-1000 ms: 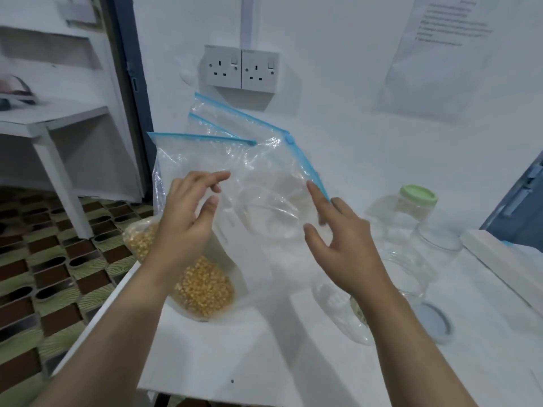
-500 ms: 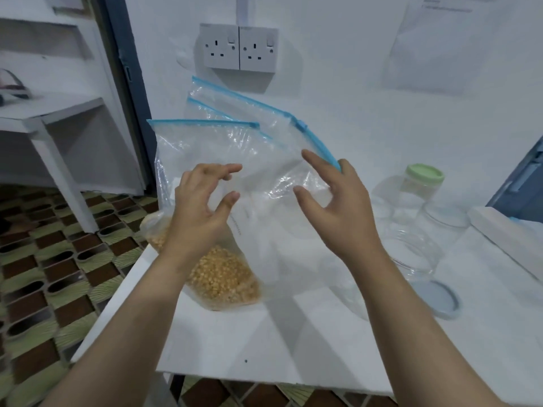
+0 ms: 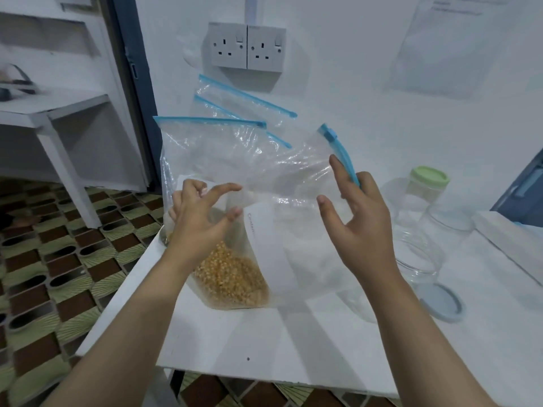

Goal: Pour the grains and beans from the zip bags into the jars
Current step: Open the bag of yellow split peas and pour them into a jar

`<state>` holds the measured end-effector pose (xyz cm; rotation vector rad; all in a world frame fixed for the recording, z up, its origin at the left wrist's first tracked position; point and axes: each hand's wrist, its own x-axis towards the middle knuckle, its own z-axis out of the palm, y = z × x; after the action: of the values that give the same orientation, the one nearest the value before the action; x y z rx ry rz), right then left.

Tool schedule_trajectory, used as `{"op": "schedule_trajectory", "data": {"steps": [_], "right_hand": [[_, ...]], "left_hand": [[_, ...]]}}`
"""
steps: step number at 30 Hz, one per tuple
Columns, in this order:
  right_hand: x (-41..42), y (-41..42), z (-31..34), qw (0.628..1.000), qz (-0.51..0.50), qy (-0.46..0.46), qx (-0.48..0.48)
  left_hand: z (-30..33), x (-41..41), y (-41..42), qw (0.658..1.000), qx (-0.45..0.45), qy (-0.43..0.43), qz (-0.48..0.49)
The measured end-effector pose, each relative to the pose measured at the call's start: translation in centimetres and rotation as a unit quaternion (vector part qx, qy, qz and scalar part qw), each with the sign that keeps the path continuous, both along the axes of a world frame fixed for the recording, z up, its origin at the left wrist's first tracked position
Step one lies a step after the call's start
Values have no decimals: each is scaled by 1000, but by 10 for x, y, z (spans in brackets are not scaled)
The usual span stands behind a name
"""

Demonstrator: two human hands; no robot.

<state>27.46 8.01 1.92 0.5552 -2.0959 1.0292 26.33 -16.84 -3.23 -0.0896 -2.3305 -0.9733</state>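
Nearest, 2 bare forearms reaching over the white table [image 3: 264, 342]. Left hand [image 3: 197, 227] with fingers loosely curled and spread, holding nothing, hovering in front of the bag of yellow grains [image 3: 232, 277], which stands on the table just below those fingertips. Right hand [image 3: 358, 227] open, fingers straight, their tips touching the blue zip edge of a tilted clear zip bag [image 3: 296, 174] between both hands. Right of the right fingers, an open glass jar [image 3: 420, 259], its grey lid [image 3: 440, 301] flat beside it, and a green-lidded jar [image 3: 426, 186] farther back. Beyond the fingertips, 2 more zip bags [image 3: 235, 104] against the wall under a double socket [image 3: 248, 45]
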Motion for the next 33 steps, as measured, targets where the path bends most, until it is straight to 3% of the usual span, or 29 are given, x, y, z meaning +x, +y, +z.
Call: {"op": "schedule_trajectory", "data": {"steps": [8, 11, 13, 17, 25, 33], "right_hand": [[5, 6, -14, 1000, -7, 14, -7], [6, 7, -17, 1000, -6, 21, -5], [6, 6, -16, 1000, -4, 26, 1], [7, 5, -13, 999, -7, 34, 9], [4, -2, -15, 1000, -3, 22, -12], [9, -3, -17, 1000, 0, 12, -18]], "left_hand": [[-15, 3, 0, 998, 0, 52, 28], [-38, 4, -7, 986, 115, 59, 109], [-48, 3, -10, 967, 200, 19, 155], [-56, 2, -4, 930, 356, -15, 87], [-39, -2, -27, 896, 441, 31, 38], [-55, -1, -26, 894, 447, -13, 30]]}}
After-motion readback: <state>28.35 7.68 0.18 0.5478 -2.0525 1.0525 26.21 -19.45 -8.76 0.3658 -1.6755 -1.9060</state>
